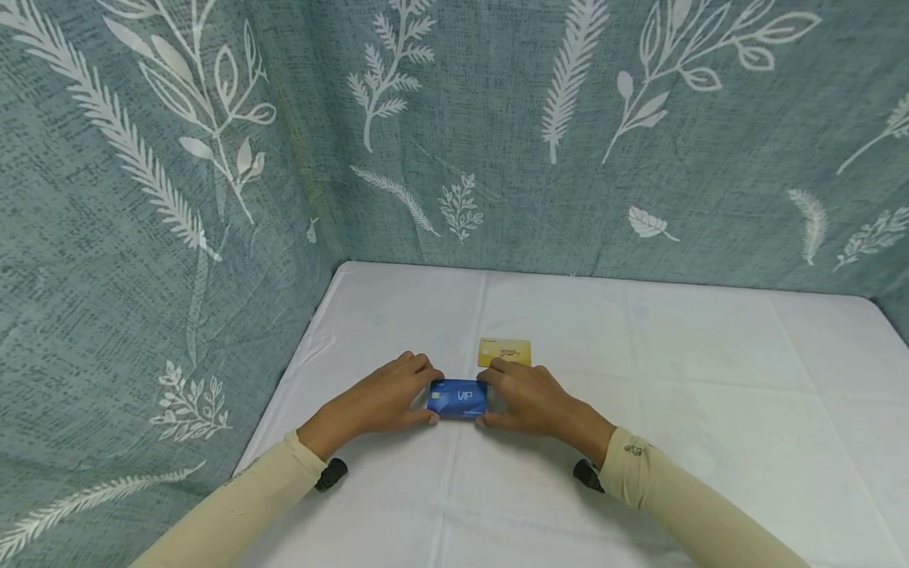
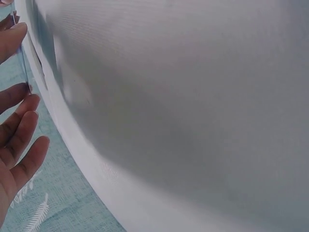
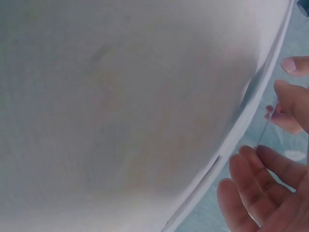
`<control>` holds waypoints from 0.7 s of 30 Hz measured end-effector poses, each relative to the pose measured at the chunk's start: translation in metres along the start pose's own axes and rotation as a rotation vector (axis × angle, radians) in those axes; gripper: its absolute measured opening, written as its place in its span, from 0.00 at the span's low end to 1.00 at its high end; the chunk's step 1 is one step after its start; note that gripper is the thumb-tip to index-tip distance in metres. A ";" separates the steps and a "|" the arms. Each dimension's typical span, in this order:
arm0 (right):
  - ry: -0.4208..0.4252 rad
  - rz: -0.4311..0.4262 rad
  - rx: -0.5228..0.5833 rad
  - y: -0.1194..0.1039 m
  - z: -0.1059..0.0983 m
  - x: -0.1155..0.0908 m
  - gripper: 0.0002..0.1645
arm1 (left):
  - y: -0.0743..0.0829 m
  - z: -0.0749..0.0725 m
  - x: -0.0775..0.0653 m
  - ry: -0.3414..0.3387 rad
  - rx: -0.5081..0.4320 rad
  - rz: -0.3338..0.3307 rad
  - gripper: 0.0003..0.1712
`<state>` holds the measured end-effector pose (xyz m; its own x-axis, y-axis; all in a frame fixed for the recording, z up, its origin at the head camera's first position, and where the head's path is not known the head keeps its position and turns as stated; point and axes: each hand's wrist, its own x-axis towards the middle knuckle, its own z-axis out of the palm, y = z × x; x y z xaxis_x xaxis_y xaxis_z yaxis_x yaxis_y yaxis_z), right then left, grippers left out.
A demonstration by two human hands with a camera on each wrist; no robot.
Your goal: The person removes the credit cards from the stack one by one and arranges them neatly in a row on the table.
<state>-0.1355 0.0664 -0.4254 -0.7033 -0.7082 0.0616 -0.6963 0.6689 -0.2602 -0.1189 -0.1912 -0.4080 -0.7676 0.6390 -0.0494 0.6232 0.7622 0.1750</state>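
A blue card (image 1: pixel 458 401) marked "VIP", with a gold chip at its left, is held between both hands in the head view. My left hand (image 1: pixel 398 396) pinches its left end between thumb and fingers. At the right end, my right hand (image 1: pixel 531 400) does the same. Seen edge-on, the card is a thin line (image 2: pixel 22 65) by the left hand's fingers (image 2: pixel 29 125) in the left wrist view. Its thin edge (image 3: pixel 264 131) also shows in the right wrist view. Just beyond the right hand lies a gold card (image 1: pixel 506 348), its near edge partly covered by fingers.
A white cloth (image 1: pixel 675 394) with fold creases covers the table. Behind and to the left hangs a green curtain (image 1: pixel 497 197) with white leaf prints. Black devices (image 1: pixel 331 475) sit at both wrists, beside the beige sleeves (image 1: pixel 248 505).
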 end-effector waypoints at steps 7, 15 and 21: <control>-0.008 -0.005 0.004 -0.001 0.001 0.002 0.37 | -0.001 0.000 -0.001 -0.014 -0.003 -0.011 0.34; -0.006 -0.016 -0.014 -0.001 0.004 0.005 0.37 | -0.004 0.001 -0.003 -0.008 -0.001 -0.003 0.34; -0.008 -0.015 -0.021 -0.003 0.004 0.006 0.37 | -0.004 0.001 -0.004 -0.015 -0.008 -0.005 0.33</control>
<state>-0.1373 0.0592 -0.4281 -0.6914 -0.7201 0.0578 -0.7099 0.6624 -0.2392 -0.1184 -0.1969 -0.4096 -0.7683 0.6368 -0.0647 0.6182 0.7645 0.1825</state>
